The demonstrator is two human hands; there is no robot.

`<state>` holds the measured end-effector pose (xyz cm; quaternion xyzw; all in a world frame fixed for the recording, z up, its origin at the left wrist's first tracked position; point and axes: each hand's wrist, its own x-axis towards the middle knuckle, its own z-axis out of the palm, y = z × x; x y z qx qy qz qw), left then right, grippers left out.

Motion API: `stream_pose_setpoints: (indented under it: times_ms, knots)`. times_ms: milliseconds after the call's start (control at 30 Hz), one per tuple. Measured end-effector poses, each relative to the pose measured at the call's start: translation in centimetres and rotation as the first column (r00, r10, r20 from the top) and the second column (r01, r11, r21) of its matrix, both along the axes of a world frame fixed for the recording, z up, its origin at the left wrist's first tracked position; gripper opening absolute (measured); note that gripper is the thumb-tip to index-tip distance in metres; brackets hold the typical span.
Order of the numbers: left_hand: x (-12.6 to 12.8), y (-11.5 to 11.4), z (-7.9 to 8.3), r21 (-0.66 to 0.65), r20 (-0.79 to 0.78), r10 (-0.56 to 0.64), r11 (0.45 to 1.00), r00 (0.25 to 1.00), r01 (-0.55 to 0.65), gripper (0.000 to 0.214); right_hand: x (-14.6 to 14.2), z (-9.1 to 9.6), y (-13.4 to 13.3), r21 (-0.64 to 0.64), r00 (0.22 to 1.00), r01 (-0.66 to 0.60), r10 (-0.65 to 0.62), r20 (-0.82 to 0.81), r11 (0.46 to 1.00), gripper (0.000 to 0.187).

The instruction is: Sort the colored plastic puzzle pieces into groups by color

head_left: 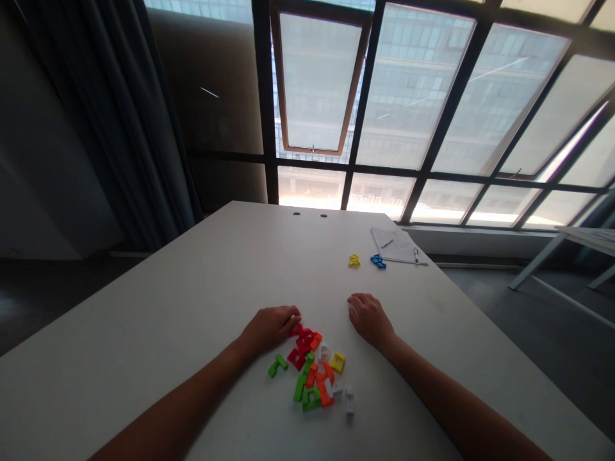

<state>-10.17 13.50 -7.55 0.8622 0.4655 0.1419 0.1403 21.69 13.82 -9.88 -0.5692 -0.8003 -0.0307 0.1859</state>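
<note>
A loose pile of small plastic blocks lies on the white table between my forearms. At its far left edge, my left hand has its fingers bent together against a red block. My right hand rests beyond the pile to the right, fingers curled in; what they hold, if anything, is hidden. Several red blocks, green blocks, orange blocks and white blocks make up the pile, with one yellow block. A green block lies apart on the left.
Farther off sit a small yellow cluster and a blue cluster of pieces. Beside them, papers with pens lie near the table's right edge. Windows and a dark curtain stand behind; another table is at right.
</note>
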Motion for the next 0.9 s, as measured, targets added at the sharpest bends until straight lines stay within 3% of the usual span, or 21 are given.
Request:
stream_pose_setpoints:
  times_ms: [100,200,367,433,567,733,900]
  knots:
    - [0.0,0.1,-0.1,-0.002,0.006,-0.009,1.0,1.0,0.009,0.038,0.2,0.2,-3.8,0.0,0.964,-0.243,0.241,-0.111,0.97,0.023]
    - [0.0,0.1,-0.2,0.003,-0.005,0.0,1.0,1.0,0.0,0.037,0.3,1.1,-6.3,-0.006,0.896,-0.398,0.387,-0.218,0.917,0.022]
    - [0.0,-0.1,0.0,-0.001,0.014,-0.002,1.0,1.0,0.003,0.037,-0.6,3.1,-8.0,-0.004,0.708,-0.683,0.661,-0.247,0.73,0.028]
    - [0.0,-0.2,0.1,-0.01,0.029,-0.005,1.0,1.0,0.005,0.037,-0.9,3.1,-8.2,-0.012,0.688,-0.711,0.692,-0.217,0.703,0.031]
    - [0.0,-0.1,0.1,-0.011,0.033,-0.004,1.0,0.999,0.004,0.037,-0.4,2.0,-7.0,0.052,0.781,-0.601,0.6,-0.173,0.797,0.03]
    - [-0.1,0.0,-0.2,-0.006,0.032,-0.002,1.0,0.999,0.003,0.035,1.7,0.9,-4.6,0.088,0.911,-0.386,0.394,-0.124,0.918,0.031]
    - [0.0,0.0,-0.1,0.0,0.023,-0.004,1.0,1.0,0.004,0.035,2.4,0.6,-3.5,0.031,0.983,-0.182,0.182,0.003,0.983,0.044]
